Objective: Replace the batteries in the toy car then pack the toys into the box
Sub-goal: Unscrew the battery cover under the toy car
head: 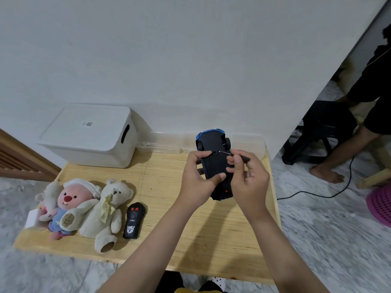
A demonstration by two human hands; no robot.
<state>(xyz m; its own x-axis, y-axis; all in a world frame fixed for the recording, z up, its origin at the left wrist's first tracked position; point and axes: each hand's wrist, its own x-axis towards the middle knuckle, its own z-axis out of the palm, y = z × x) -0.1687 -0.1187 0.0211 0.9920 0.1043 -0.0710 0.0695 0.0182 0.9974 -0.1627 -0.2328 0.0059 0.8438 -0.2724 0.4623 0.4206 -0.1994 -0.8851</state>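
Toy car (pixel 213 159) held upside down above the right half of the wooden table (pixel 190 229), black underside up, blue body showing only at the far end. Two far wheels visible, one each side

Left hand (pixel 198 178) wraps the car from the left: thumb pressed across the near part of the chassis, index finger lying along the far left edge. Fingers closed firmly on the car

Right hand (pixel 246 178) pinches a small black screwdriver (pixel 237 155) between thumb and fingers; the thin metal tip touches the underside near the far end, just right of a small round hole. Remaining fingers of this hand curl against the car's right side. Small red spot shows on the near end of the underside

White lidded storage box (pixel 91 136) stands at the far left of the table against the wall, lid on, dark handle slot on its right face. Clear plastic container (pixel 247 142) sits behind the car along the wall

Near left of the table: row of plush toys lying on their backs — small pale plush (pixel 49 199), pink-faced plush (pixel 69 206) in white cap, cream teddy bear (pixel 108 212) with a ribbon. Black remote control (pixel 134 220) with red buttons lies just right of the teddy bear

Far right, off the table: another person's bare foot (pixel 325 173) on marble floor, a black cable, and a pink basket (pixel 380 206) at the edge
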